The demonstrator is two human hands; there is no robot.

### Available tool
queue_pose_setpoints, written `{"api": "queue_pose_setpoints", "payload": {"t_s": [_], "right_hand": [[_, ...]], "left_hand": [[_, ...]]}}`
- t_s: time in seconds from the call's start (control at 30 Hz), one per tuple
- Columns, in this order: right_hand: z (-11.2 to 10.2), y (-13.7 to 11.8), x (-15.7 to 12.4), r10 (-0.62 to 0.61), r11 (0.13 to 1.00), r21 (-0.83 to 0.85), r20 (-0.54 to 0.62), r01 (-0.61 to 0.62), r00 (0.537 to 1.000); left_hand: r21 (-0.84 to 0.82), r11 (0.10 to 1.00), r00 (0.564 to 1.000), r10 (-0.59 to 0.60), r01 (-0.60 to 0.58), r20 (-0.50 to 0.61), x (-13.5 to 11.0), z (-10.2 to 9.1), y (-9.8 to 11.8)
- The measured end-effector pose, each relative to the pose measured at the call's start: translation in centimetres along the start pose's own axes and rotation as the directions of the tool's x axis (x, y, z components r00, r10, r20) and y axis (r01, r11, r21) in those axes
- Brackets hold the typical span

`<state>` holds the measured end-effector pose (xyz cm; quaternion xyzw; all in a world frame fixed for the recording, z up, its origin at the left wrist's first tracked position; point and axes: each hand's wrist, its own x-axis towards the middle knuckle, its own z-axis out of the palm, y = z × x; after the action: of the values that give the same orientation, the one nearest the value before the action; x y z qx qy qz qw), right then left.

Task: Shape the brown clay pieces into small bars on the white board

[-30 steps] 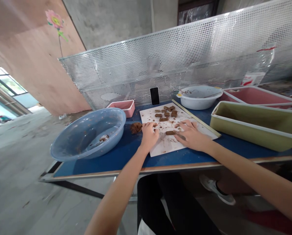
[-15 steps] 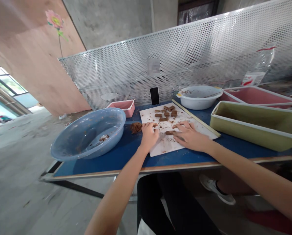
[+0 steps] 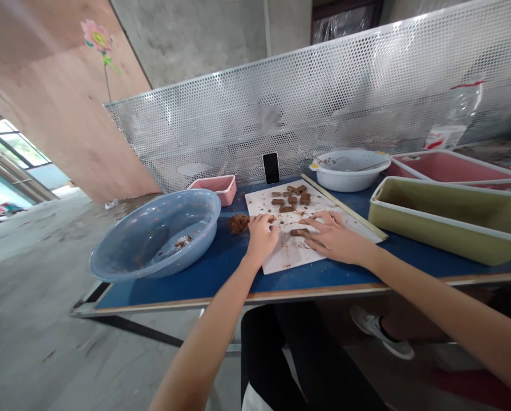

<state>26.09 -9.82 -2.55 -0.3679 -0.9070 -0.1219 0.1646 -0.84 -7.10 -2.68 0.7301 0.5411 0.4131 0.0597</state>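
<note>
My left hand [image 3: 262,235] rests at the left edge of a white board [image 3: 281,260], its fingers bent and the thumb apart from them. A small brown bit is by its fingertips; whether they pinch it is hard to see. Just left of this hand sits a lump of brown clay-like material [image 3: 238,224]. My right hand [image 3: 335,238] lies low over the board with fingers spread and smeared brown. Its fingertips reach a short brown clay-like roll [image 3: 299,232]. Several shaped brown pieces [image 3: 292,200] lie at the board's far end, with crumbs scattered around.
Left on the blue table [image 3: 204,279] stands a large blue basin [image 3: 153,208]. Behind are a small pink tray [image 3: 225,190], a phone [image 3: 271,168] and a perforated metal screen [image 3: 213,125]. A pale strip [image 3: 345,207], white basin [image 3: 345,180], green bin [image 3: 435,225] and pink bin [image 3: 465,165] lie right.
My right hand's fingers have shifted slightly over the board, showing a little more of the brown roll. My left hand stays in nearly the same place.
</note>
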Motion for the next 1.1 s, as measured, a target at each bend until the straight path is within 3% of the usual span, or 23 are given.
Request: {"api": "queue_pose_setpoints", "payload": {"t_s": [0.3,0.67,0.93,1.1], "right_hand": [[0.1,0.1,0.0,-0.017,1.0,-0.013,0.006,0.017,1.0],[0.7,0.9,0.2,0.18,0.97,0.145,0.122,-0.197,0.976],[0.4,0.5,0.8,0.23,0.949,0.185,0.144,-0.255,0.962],[1.2,0.7,0.9,0.175,0.959,0.205,0.113,-0.195,0.978]], "left_hand": [[-0.006,1.0,1.0,-0.002,0.002,0.009,0.0,0.0,0.0],[-0.004,1.0,1.0,0.012,-0.012,0.018,0.1,0.0,-0.1],[-0.001,1.0,1.0,-0.003,0.003,0.012,0.1,0.2,-0.1],[0.003,1.0,1.0,0.008,-0.008,0.012,0.1,0.1,-0.1]]}}
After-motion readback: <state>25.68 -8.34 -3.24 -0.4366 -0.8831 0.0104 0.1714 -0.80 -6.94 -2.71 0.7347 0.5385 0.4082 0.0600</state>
